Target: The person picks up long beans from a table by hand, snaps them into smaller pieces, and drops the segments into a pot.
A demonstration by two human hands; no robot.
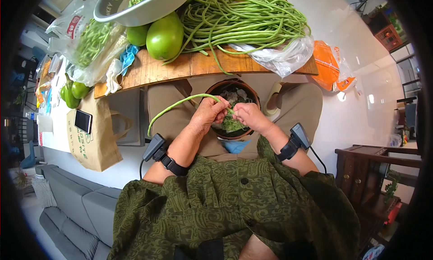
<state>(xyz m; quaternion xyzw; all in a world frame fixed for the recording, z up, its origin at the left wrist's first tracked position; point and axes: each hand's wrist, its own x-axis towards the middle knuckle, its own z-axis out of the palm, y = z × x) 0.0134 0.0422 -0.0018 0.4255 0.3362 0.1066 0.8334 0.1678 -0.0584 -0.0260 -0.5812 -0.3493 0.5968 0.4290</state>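
Observation:
One long green bean (172,105) is pinched in my left hand (211,112), and its free length curves out to the left and droops. My right hand (249,116) is closed close beside it, with its fingertips on the bean's near end. Both hands are above a round brown bin (257,97) between the knees, which has green scraps (232,124) in it. On the wooden table (194,67) ahead lies a big heap of long beans (252,18), partly over a clear plastic bag (288,57).
A grey basin (135,17) with cut bean pieces stands by round green gourds (164,35). At left are a bag of beans (92,43), a blue cloth (130,58), a paper bag (97,147) and a phone (83,121). An orange bag (325,66) sits at right.

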